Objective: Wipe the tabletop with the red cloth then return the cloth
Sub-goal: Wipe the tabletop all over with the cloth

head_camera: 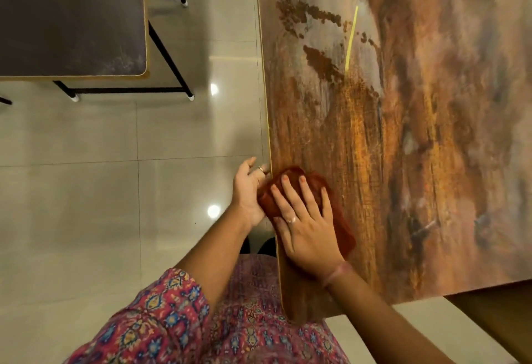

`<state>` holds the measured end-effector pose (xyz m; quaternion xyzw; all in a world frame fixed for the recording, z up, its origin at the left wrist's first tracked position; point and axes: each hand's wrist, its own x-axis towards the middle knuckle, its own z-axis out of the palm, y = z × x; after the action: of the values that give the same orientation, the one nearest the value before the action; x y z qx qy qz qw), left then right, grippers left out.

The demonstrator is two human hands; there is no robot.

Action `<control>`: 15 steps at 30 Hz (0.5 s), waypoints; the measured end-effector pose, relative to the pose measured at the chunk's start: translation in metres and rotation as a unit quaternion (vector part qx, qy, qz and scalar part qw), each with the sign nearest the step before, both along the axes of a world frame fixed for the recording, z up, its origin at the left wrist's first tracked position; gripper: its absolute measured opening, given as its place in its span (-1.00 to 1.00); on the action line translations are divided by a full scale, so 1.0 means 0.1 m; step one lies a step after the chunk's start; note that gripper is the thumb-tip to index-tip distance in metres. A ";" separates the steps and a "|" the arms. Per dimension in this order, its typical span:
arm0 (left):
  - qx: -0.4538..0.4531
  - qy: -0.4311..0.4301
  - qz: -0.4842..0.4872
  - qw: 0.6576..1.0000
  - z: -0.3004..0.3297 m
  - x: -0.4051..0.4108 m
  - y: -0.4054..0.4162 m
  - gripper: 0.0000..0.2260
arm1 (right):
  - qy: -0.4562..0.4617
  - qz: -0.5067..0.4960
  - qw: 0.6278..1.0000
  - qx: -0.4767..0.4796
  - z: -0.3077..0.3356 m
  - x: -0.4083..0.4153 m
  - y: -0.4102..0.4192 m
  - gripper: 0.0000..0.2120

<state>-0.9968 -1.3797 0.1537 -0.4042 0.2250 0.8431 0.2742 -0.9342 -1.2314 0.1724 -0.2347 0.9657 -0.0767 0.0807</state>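
Red crumpled cloth (309, 205): at near-left edge of brown streaked laminate worktop (403, 133), long axis running along that edge; right hand (308, 219) pressing flat-fingered on top; left hand (249, 190) relaxed, cupped beside the edge, touching it

Looks like a cafe or canteen: glossy tiled floor (86, 205), painted-look tabletop (403, 133), another dark table (72, 18) far left.

Counter (403, 133): rust-brown streaked top, pale edge.
On it: red cloth (342, 219) at the left edge.
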 end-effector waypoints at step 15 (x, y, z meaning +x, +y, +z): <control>-0.150 0.029 -0.056 0.987 0.07 -0.38 0.07 -0.62 | -0.052 -0.153 0.986 -0.030 0.06 -3.10 -0.29 -0.53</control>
<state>-1.0346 -1.3730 0.1611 -0.4025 0.3793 0.7945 0.2509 -1.2442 -1.2606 0.1785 -0.0820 0.9819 -0.1293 0.1114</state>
